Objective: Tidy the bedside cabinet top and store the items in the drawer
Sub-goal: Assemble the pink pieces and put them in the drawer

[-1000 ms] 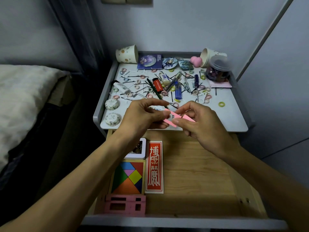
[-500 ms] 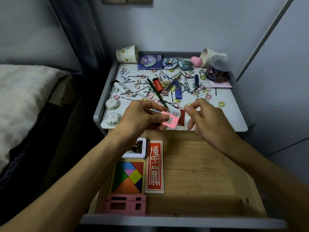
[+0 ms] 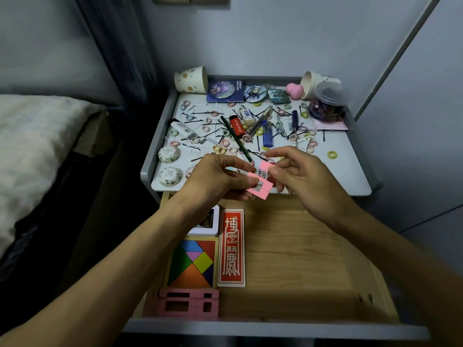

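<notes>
White bedside cabinet top [image 3: 347,175] still v. cluttered, open wooden drawer [image 3: 288,246] holds just a few bits; my left hand [image 3: 215,176] & right hand [image 3: 305,176] each pinch one of the flat pink cut-out pieces [image 3: 260,190].

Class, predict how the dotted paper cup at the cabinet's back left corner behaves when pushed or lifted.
Lying on its side and tapered, the dotted paper cup probably rolls in a curve when pushed. Thin paper suggests it is light and crushes easily.

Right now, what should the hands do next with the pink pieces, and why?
Probably lower the pink pieces into the open drawer, beside the pink stack at its near left corner. The left hand and right hand pinch them above the drawer's far end, and the stack looks like the same kind.
</notes>
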Tool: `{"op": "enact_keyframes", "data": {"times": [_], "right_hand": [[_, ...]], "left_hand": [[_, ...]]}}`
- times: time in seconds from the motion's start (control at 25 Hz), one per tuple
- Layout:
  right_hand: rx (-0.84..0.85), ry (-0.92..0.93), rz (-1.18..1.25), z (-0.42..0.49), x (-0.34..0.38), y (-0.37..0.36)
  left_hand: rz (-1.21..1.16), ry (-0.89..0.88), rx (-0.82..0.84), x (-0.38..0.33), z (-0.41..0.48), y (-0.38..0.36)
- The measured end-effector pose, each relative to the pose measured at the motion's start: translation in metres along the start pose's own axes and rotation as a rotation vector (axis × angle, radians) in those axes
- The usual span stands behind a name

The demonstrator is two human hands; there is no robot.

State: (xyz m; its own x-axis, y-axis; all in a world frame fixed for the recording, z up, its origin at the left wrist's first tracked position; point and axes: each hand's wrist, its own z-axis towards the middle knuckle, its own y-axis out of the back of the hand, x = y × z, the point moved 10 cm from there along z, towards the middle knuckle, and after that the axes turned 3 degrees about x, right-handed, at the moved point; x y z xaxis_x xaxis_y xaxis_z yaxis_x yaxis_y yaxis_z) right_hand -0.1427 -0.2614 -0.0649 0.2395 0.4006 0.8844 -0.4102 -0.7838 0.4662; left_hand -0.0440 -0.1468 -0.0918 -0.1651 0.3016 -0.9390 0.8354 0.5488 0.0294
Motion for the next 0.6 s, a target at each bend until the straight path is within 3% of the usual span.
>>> {"op": "enact_keyframes", "data": {"times": [0.28,0.6], "right_hand": [[-0.128,0.079,-0.042,-0.008,0.013,0.003],[-0.041,0.213,-0.372,-0.011,0.028,-0.011]], "left_hand": [[-0.031,-0.011,0.027,0.001,-0.001,-0.004],[-0.068,0.003,-0.041,0.006,-0.001,0.007]]}}
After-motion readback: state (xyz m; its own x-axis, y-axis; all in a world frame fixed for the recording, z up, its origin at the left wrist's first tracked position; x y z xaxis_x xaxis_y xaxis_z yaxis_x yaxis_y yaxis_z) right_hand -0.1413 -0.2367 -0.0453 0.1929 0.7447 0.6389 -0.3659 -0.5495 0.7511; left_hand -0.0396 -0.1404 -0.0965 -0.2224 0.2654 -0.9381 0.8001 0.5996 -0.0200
